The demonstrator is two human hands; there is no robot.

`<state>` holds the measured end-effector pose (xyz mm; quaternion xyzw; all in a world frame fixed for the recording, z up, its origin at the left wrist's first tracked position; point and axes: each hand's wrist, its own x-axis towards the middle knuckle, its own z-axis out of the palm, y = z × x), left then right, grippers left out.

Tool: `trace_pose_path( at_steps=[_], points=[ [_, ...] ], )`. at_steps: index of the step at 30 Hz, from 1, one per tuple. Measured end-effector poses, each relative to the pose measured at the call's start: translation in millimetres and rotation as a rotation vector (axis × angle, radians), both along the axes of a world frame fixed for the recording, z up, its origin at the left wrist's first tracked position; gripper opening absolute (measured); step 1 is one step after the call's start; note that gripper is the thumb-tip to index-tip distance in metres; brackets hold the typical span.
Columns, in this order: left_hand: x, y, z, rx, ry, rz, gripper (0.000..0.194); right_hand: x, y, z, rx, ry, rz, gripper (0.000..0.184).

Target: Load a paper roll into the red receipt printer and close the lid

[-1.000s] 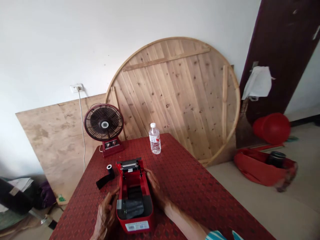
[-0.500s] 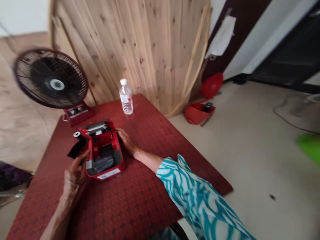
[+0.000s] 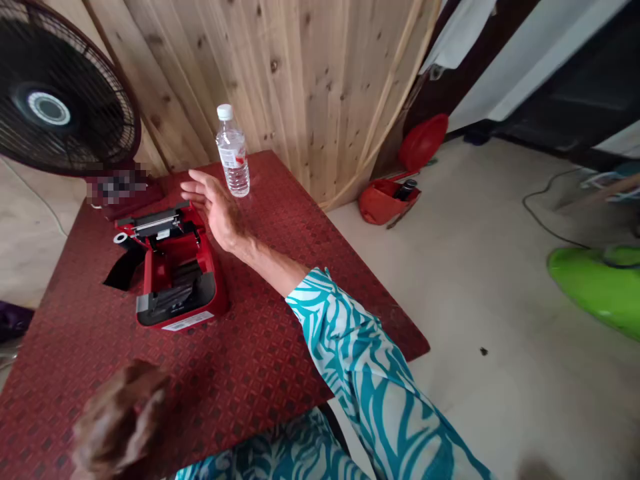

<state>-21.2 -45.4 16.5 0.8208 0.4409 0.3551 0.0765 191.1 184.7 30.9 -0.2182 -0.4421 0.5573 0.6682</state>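
Observation:
A red and black machine like a label printer sits on the table with its lid raised and its inside showing. Dark material, perhaps a bag or ribbon, lies in its hollow. Against its left side is a black roll with a white core and a loose black strip. My right hand is raised by the lid's right edge, fingers stretched out, holding nothing; whether it touches the lid I cannot tell. Smeared by motion, my left hand is over the table's near left part, apart from the machine.
A water bottle stands upright behind my right hand. At the back left is a fan. The red patterned table meets a wooden panel behind. On the floor are an orange-red container and a green object.
Both hands have left the machine's sides. My left hand has dropped toward the near edge; my right has lifted and opened beside the lid. The view has shifted, bringing the table closer.

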Motion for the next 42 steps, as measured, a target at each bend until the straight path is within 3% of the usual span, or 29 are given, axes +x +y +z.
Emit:
trace_pose_path(
  at_steps=[4, 8, 10, 12, 15, 18, 21, 23, 26, 32, 37, 42],
  points=[
    [31.7, -11.5, -4.5, 0.077, 0.123, -0.136, 0.022, -2.2, 2.5, 41.8, 0.122, -0.078, 0.063, 0.061],
    [32.1, -6.7, -6.1, 0.139, 0.112, -0.161, 0.020, 12.8, 5.5, 61.0, 0.152, -0.156, -0.070, 0.058],
    [25.1, -4.4, -7.1, 0.126, 0.064, -0.155, 0.020, 23.5, 6.1, 52.7, 0.130, -0.172, -0.124, 0.057],
    [15.9, 0.2, -7.1, 0.080, -0.009, -0.113, 0.021, 32.9, 5.1, 32.2, 0.095, -0.194, -0.156, 0.057],
    [1.6, 19.0, -4.7, -0.057, -0.212, 0.114, 0.017, 39.2, -0.3, -12.5, -0.011, -0.248, -0.213, 0.054],
    [-5.6, 54.3, -2.9, -0.201, -0.534, 0.343, 0.029, 34.0, -9.1, -57.5, -0.128, -0.302, -0.238, 0.053],
    [-3.8, 91.3, -7.6, -0.295, -0.757, 0.308, 0.045, 24.7, -18.4, -90.2, -0.167, -0.335, -0.187, 0.052],
    [-1.6, 107.8, -13.1, -0.373, -0.818, 0.251, 0.051, 20.4, -23.4, -102.2, -0.160, -0.372, -0.166, 0.049],
    [-1.5, 117.0, -17.9, -0.458, -0.821, 0.238, 0.054, 17.9, -27.5, -106.9, -0.116, -0.461, -0.172, 0.042],
    [-3.4, 116.4, -14.7, -0.591, -0.720, 0.282, 0.059, 17.6, -28.9, -97.9, 0.030, -0.634, -0.148, 0.038],
    [-2.5, 117.8, -21.4, -0.643, -0.692, 0.229, 0.059, 16.9, -30.4, -90.8, 0.050, -0.612, -0.085, 0.040],
    [3.4, 126.1, -18.9, -0.733, -0.801, 0.194, 0.062, 16.6, -31.9, -87.2, 0.046, -0.560, -0.036, 0.044]
  ],
)
